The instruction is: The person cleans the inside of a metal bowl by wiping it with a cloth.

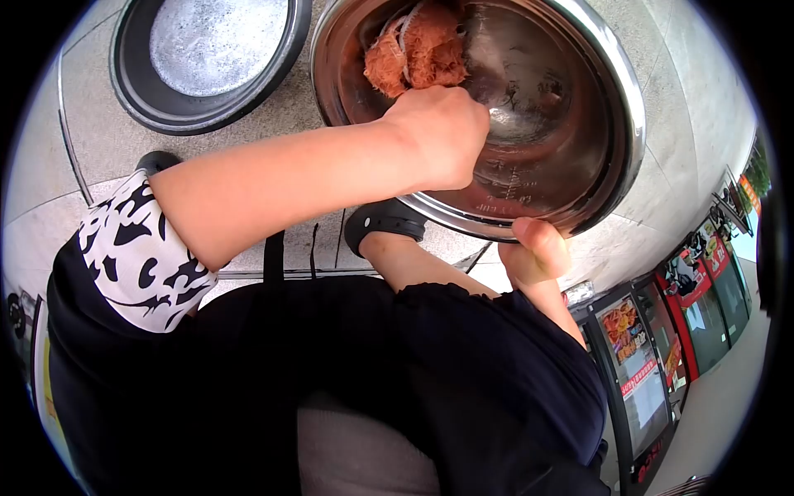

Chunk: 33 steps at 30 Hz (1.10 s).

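A large shiny steel basin is tilted toward me, its inside wet and marked with etched lines. My left hand reaches into it, closed in a fist. An orange mesh scrubber with a white strip across it comes out from the far side of that fist, against the basin's inner wall. The fingertips are hidden. At the near rim, my right hand grips the basin with the thumb over the edge. The other fingers are out of sight behind the rim.
A black tub of foamy water stands on the paved ground at upper left. Below the basin is my foot in a dark clog. Shopfront panels with food pictures line the right side.
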### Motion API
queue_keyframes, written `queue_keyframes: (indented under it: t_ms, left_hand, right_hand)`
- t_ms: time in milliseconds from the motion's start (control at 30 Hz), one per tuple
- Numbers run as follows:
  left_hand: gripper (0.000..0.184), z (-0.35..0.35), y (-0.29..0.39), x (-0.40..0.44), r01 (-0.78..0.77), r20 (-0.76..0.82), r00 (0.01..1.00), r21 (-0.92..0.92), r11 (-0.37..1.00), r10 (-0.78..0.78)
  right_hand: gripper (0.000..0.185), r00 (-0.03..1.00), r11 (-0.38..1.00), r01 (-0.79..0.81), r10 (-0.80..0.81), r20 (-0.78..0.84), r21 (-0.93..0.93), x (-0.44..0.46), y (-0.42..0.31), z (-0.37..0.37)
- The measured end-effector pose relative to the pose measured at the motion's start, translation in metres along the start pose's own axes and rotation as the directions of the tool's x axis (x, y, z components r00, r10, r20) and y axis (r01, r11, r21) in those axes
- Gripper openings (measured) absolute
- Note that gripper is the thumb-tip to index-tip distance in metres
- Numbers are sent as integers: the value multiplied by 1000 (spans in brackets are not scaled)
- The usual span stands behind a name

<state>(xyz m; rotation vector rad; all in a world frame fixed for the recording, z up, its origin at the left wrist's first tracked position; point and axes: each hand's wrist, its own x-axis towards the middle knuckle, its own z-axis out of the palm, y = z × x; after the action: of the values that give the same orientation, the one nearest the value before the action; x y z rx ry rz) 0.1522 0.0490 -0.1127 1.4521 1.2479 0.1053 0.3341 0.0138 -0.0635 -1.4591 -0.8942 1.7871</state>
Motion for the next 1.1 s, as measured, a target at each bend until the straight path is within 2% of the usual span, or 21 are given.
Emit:
queue_keyframes:
  t_ms: [67,100,133,167,233,267,300,367,400,467,500,600,700,733,767,833,867,900,967,1033,1100]
  left_hand:
    - [13,1,6,5,14,-6,1000,-1,1000,-14]
    - [14,-1,13,10,126,70,991,-213,969,-114]
    - [15,-1,18,13,244,165,968,-407,880,-191]
    - [15,-3,18,13,240,169,968,-410,880,-185]
    - [13,-6,12,9,98,106,991,-120,988,-86]
    - [12,-2,7,6,57,-6,998,-80,995,-58]
    - [12,0,4,7,62,-9,998,-76,995,-62]
    - [13,-1,3,7,12,-9,1000,82,997,-11]
    - [13,-4,7,7,11,-7,1000,83,997,-10]
    - [15,-8,20,10,51,108,994,-201,978,-29]
    - [15,-6,19,10,49,112,993,-205,978,-26]
    - [15,-4,4,9,-83,97,993,178,980,66]
    - [15,-3,-1,9,-81,97,994,235,968,60]
    - [16,0,3,7,-34,36,999,116,993,30]
    - [16,2,6,10,-37,42,999,113,993,33]
    - [18,-7,14,12,62,227,974,-188,980,-18]
    - [18,-9,15,13,99,264,962,-86,991,-73]
    - [18,-6,9,13,101,261,962,-86,991,-75]
    - [19,-2,-3,10,-58,129,991,261,964,25]
    - [19,-5,-1,10,-66,155,988,287,956,22]
    - [17,-1,6,8,-18,107,994,45,999,14]
  right_hand:
    - [62,999,999,6,-5,38,-32,1,1,-4]
    - [62,996,996,18,-10,84,-90,1,0,-5]
    - [62,995,992,23,-11,103,-124,0,-1,-5]
    - [62,992,987,30,-11,123,-158,-1,-2,-5]
    - [61,999,999,-33,33,-8,-13,-3,1,2]
    - [59,998,996,-61,62,9,-61,-3,1,-4]
    - [59,998,997,-60,61,14,-56,-3,0,-3]
    - [59,999,985,-28,35,38,-171,-1,-4,0]
    - [59,999,985,-28,35,36,-171,-1,-5,2]
    - [58,999,991,-21,25,26,-133,-2,-6,5]
    - [58,999,990,-25,28,22,-136,-3,-5,2]
    - [64,999,998,-21,24,42,-64,0,0,1]
    - [66,999,999,15,-13,36,-52,1,2,5]
    - [66,999,999,14,-12,32,-51,1,2,4]
    - [65,999,997,18,-14,48,-70,0,1,2]
    - [64,998,995,24,-18,65,-94,-1,0,-3]
    - [63,999,998,4,-1,45,-58,-2,1,-6]
    - [63,999,1000,-14,15,28,-20,-2,2,-6]
    - [62,999,999,-9,11,46,-43,0,3,-4]
    - [62,998,998,-1,5,57,-69,3,3,-2]
    - [63,999,995,14,-10,40,-96,1,0,-1]
